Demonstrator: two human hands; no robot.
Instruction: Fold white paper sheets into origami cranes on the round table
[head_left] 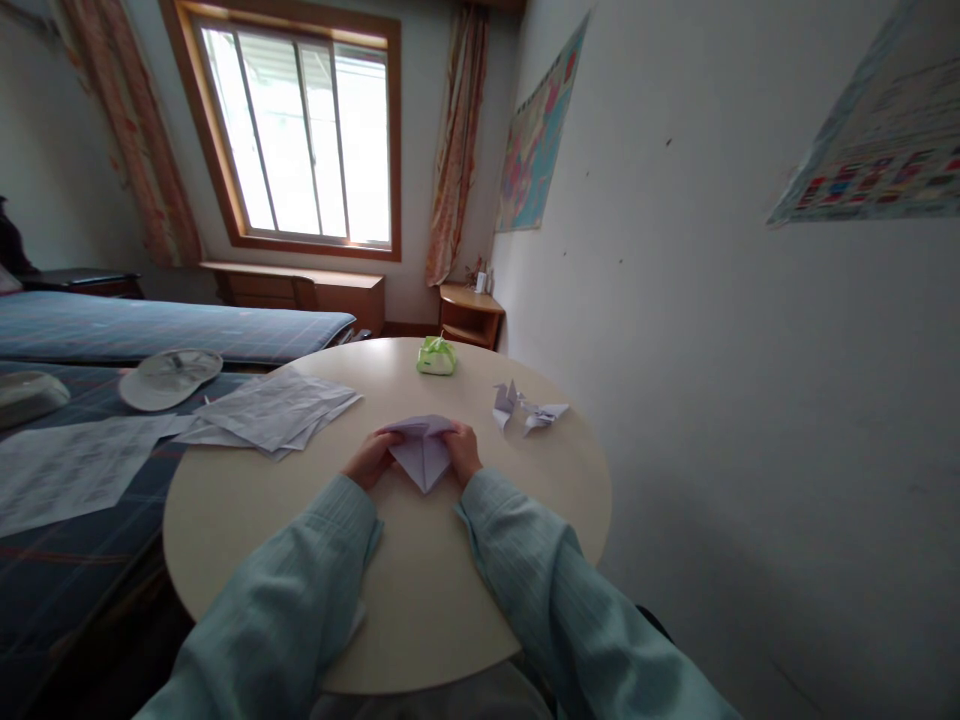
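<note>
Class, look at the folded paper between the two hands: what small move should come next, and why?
Perhaps press the folded paper flatter: the left hand and right hand hold its opposite sides, and its upper layers look slightly apart.

A round, cream-coloured worktop [427, 590] with a smooth, plain surface fills the centre. At its left side lies a loose, overlapping pile of paper sheets [262, 410]; a green-and-white packet [436, 357] sits near the far edge, and two folded paper figures [504, 405] sit close together toward the right. Left of the worktop, a dark blue plaid bed [124, 520] carries a pale cap [171, 380] and a printed sheet [75, 465].
</note>
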